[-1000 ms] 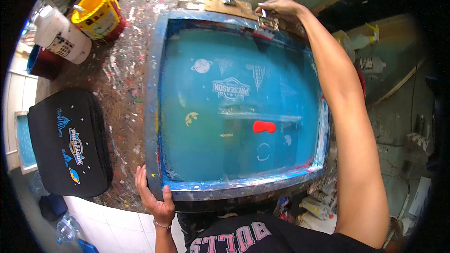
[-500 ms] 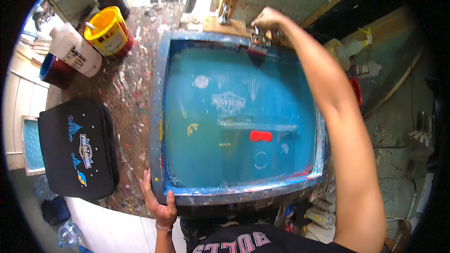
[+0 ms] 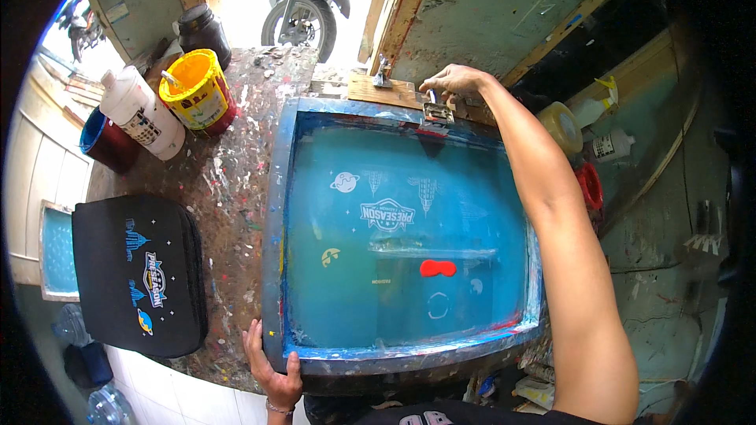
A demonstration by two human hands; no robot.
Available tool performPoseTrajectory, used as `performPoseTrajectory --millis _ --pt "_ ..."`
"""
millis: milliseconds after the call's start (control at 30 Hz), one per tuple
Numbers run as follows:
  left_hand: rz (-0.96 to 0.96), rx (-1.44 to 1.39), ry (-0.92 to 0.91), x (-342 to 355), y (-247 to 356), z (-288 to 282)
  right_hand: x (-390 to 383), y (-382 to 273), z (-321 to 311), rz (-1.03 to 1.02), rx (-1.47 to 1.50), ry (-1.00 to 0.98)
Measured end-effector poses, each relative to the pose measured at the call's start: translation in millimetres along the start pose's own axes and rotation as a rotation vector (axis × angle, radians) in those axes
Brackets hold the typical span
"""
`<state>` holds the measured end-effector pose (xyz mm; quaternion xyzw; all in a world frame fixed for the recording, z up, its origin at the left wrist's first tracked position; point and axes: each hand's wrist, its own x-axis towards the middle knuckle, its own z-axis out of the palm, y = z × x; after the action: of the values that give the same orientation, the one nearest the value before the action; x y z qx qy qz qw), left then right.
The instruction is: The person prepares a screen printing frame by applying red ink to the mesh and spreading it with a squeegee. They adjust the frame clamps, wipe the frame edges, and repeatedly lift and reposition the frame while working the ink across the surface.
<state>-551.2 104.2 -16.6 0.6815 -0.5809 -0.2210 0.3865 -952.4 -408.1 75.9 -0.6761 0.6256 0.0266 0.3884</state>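
Note:
A silk-screen frame (image 3: 272, 267) with blue-painted wood and a teal mesh lies before me. White motifs show in its mesh, and a red blob of ink (image 3: 438, 268) sits on the nearer half. My left hand (image 3: 277, 378) holds the frame's near left corner, fingers along the left side and thumb at the near side. At the far side, my right hand (image 3: 461, 80) has its fingers curled at the handle of a metal hinge clamp (image 3: 437, 116), which sits over the far rail. A dark wedge-shaped piece shows under the clamp.
On the paint-spattered table (image 3: 236, 189) at left lie stacked black fabric panels (image 3: 142, 275) with printed motifs. Behind them stand a white bottle (image 3: 146, 114), a yellow ink tub (image 3: 197, 98) and a dark jar (image 3: 203, 35). A second clamp (image 3: 383, 72) is on a wooden block.
The whole scene sits lower in the picture as my head view has tilted up. Both hands keep their places at the frame's corner and the clamp.

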Motion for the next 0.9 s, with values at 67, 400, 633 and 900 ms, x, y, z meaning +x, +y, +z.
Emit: performPoseTrajectory --millis 67,400,633,900 --pt "-0.018 0.001 -0.006 -1 1 0 7 0 1 -0.149 -0.176 0.038" --pt "-0.004 0.014 0.004 2 4 0 -2 -54 12 0.178 -0.69 0.111" --pt "-0.007 -0.008 -0.025 2 2 -3 4 -61 46 0.278 -0.9 0.434" --pt "-0.009 -0.037 -0.037 5 1 -4 0 -67 3 0.418 -0.644 0.078"
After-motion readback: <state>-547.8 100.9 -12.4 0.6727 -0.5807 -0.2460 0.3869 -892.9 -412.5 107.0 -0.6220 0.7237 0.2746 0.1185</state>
